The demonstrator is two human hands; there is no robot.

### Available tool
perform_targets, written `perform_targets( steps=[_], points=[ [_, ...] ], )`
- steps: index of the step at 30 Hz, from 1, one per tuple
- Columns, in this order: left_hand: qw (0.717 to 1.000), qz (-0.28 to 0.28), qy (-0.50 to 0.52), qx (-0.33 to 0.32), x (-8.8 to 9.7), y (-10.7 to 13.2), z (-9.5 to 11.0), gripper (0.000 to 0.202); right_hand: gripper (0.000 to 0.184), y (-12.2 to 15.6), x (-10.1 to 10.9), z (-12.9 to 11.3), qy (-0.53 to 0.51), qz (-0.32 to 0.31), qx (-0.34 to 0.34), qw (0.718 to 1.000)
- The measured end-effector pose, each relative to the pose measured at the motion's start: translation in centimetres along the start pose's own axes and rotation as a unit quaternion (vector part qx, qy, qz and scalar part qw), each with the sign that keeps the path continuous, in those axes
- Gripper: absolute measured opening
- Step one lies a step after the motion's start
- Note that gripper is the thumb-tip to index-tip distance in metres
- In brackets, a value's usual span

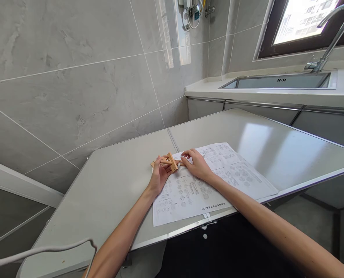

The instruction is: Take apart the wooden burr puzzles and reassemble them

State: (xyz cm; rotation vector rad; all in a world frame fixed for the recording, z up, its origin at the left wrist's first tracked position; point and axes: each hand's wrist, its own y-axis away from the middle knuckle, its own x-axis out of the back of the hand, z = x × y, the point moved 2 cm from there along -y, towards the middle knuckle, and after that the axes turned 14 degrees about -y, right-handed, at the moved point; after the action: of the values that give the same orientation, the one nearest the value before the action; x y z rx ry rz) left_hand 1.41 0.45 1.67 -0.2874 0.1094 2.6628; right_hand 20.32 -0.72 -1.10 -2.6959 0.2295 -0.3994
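Note:
My left hand (159, 175) is closed around a small wooden assembly made of a square end plate (172, 162) and several sticks, held just above the table. To its right, my right hand (196, 164) has its thumb and fingers pinched at the ends of thin wooden sticks (181, 163) that stick out from the plate. Part of the assembly is hidden behind the left fingers. Under both hands lies a large white sheet (189, 208) printed with small diagrams and text.
The pale folding table (116, 185) has a seam across its middle. A tiled wall (87, 96) stands behind it. At the right back are a counter with a sink (276, 82) and a faucet (331, 42). A light cable (44, 250) crosses the lower left.

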Motion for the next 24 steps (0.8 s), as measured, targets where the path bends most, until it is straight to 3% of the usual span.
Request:
perform_targets(
  steps=[5,12,24],
  points=[
    [1.0,0.002,-0.031,-0.001,0.0,0.1,-0.2,0.043,0.026,-0.2,0.3,-1.3,-0.096,-0.04,0.025,0.994],
    [0.997,-0.024,-0.071,-0.026,-0.3,0.1,-0.6,0.045,0.037,0.3,0.3,-2.2,-0.122,-0.117,0.04,0.985],
    [0.995,-0.029,-0.092,-0.03,-0.2,0.0,-0.9,0.044,0.039,0.6,0.1,-2.0,-0.09,-0.124,0.07,0.986]
  ],
)
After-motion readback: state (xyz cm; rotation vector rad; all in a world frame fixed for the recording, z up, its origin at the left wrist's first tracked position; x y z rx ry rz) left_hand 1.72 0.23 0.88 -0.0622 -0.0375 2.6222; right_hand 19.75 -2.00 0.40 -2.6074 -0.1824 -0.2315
